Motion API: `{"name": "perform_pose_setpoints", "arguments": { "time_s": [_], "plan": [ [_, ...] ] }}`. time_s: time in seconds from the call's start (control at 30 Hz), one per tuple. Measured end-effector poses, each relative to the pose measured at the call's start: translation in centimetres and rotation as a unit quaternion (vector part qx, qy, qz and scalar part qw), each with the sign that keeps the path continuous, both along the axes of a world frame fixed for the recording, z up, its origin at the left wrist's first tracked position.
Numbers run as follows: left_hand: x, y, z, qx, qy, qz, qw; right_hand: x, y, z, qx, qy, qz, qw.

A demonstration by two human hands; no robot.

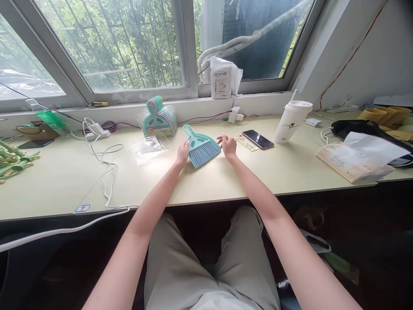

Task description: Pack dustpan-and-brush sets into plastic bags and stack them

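Observation:
A turquoise mini dustpan with a grey-bristled brush [204, 155] nested in it is tilted over the table, handle pointing away from me. My left hand [183, 151] is closed around its left edge. Just off the right corner is my right hand [227, 144], its fingers apart and bent, with nothing visible in them. Right of that hand lies a colourful printed card [247, 143], beside a black phone [258, 139]. Behind my left hand stands a stack of similar dustpan sets [158, 117] in clear wrapping, with an empty plastic bag [146, 150] in front.
A white lidded cup [292, 122] with a straw stands at the right, near a tissue pack [358, 159]. White cables [109, 181] run across the left side of the table [258, 176]. Green stalks [16, 161] lie far left. A wrapped packet [222, 79] sits on the sill.

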State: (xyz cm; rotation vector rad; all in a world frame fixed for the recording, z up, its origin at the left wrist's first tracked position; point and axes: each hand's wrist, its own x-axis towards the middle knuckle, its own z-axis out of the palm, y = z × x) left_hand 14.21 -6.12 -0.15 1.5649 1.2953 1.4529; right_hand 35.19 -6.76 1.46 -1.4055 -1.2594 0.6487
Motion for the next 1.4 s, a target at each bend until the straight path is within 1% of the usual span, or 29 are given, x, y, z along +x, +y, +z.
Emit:
{"name": "perform_pose_setpoints", "arguments": {
  "time_s": [0.03, 0.07, 0.1, 0.17, 0.23, 0.3, 0.33, 0.37, 0.43, 0.5, 0.57, 0.6, 0.67, 0.73, 0.8, 0.87, 0.93, 1.0, 1.07, 1.13, 1.23, 1.3, 1.33, 1.37, 1.4],
  "plan": [
    [0.6, -0.6, 0.0, 0.024, 0.022, -0.001, 0.999, -1.0, -0.4, -0.1, 0.053, -0.091, 0.002, 0.994],
    [1.2, -1.2, 0.1, 0.044, 0.039, -0.001, 0.998, -2.0, -0.7, -0.2, 0.097, -0.168, 0.014, 0.981],
    [1.7, -1.8, 0.3, 0.062, 0.052, 0.001, 0.997, -2.8, -1.0, -0.3, 0.129, -0.223, 0.021, 0.966],
    [2.5, -2.7, 0.7, 0.100, 0.066, -0.003, 0.993, -4.0, -1.4, -0.5, 0.163, -0.286, 0.029, 0.944],
    [2.6, -2.8, 1.1, 0.118, 0.065, -0.039, 0.990, -4.4, -1.5, -0.4, 0.170, -0.296, 0.024, 0.940],
    [2.0, -2.0, 1.2, 0.103, 0.050, -0.072, 0.991, -4.0, -1.5, 0.2, 0.156, -0.274, 0.018, 0.949],
    [1.4, -1.3, 1.2, 0.083, 0.038, -0.071, 0.993, -3.5, -1.4, 0.7, 0.143, -0.256, 0.014, 0.956],
    [0.6, -0.5, 1.1, 0.057, 0.026, -0.050, 0.997, -2.9, -1.3, 1.2, 0.129, -0.239, 0.006, 0.963],
    [-1.3, 0.9, 0.8, -0.003, 0.023, 0.012, 1.000, -1.4, -1.0, 2.1, 0.106, -0.224, -0.017, 0.969],
    [-3.3, 1.7, 0.5, -0.058, 0.078, 0.045, 0.994, 0.5, -0.6, 2.5, 0.092, -0.256, -0.040, 0.961],
    [-4.9, 1.9, 0.4, -0.096, 0.169, 0.060, 0.979, 2.5, 0.0, 2.2, 0.061, -0.316, -0.045, 0.946],
    [-5.4, 1.9, 0.4, -0.105, 0.213, 0.074, 0.969, 3.3, 0.3, 1.7, 0.029, -0.339, -0.039, 0.940],
    [-5.9, 1.5, 0.5, -0.109, 0.282, 0.116, 0.946, 4.6, 0.8, 0.7, -0.053, -0.363, -0.011, 0.930],
    [-5.9, 1.2, 0.6, -0.102, 0.319, 0.153, 0.930, 5.0, 1.0, -0.1, -0.102, -0.372, -0.001, 0.923],
    [-5.8, 1.1, 0.7, -0.100, 0.336, 0.165, 0.922, 4.7, 1.0, -0.4, -0.106, -0.388, -0.017, 0.916],
    [-5.7, 1.2, 0.6, -0.102, 0.352, 0.158, 0.917, 4.1, 0.7, -0.1, -0.100, -0.409, -0.033, 0.906],
    [-5.8, 1.3, 0.5, -0.107, 0.369, 0.157, 0.910, 3.5, 0.4, 0.3, -0.111, -0.428, -0.028, 0.897],
    [-6.0, 1.4, 0.4, -0.109, 0.386, 0.168, 0.900, 3.3, 0.3, 0.6, -0.131, -0.437, -0.013, 0.890],
    [-6.2, 1.6, 0.2, -0.103, 0.400, 0.188, 0.891, 3.5, 0.3, 0.7, -0.144, -0.440, -0.007, 0.886],
    [-6.3, 1.7, 0.2, -0.094, 0.410, 0.197, 0.885, 3.8, 0.5, 0.5, -0.149, -0.433, -0.020, 0.889],
    [-6.0, 1.4, 0.5, -0.091, 0.427, 0.186, 0.880, 4.3, 0.7, 0.4, -0.129, -0.391, -0.051, 0.910],
    [-5.4, 0.8, 0.8, -0.094, 0.441, 0.157, 0.879, 4.1, 0.7, 0.4, -0.089, -0.352, -0.055, 0.930],
    [-4.9, 0.4, 1.0, -0.089, 0.446, 0.128, 0.881, 3.8, 0.6, 0.4, -0.068, -0.338, -0.048, 0.937],
    [-4.3, -0.1, 1.2, -0.078, 0.445, 0.085, 0.888, 3.3, 0.4, 0.5, -0.051, -0.333, -0.034, 0.941],
    [-3.7, -0.6, 1.4, -0.064, 0.435, 0.027, 0.898, 2.6, 0.2, 0.4, -0.039, -0.337, -0.013, 0.941]
  ]
}}
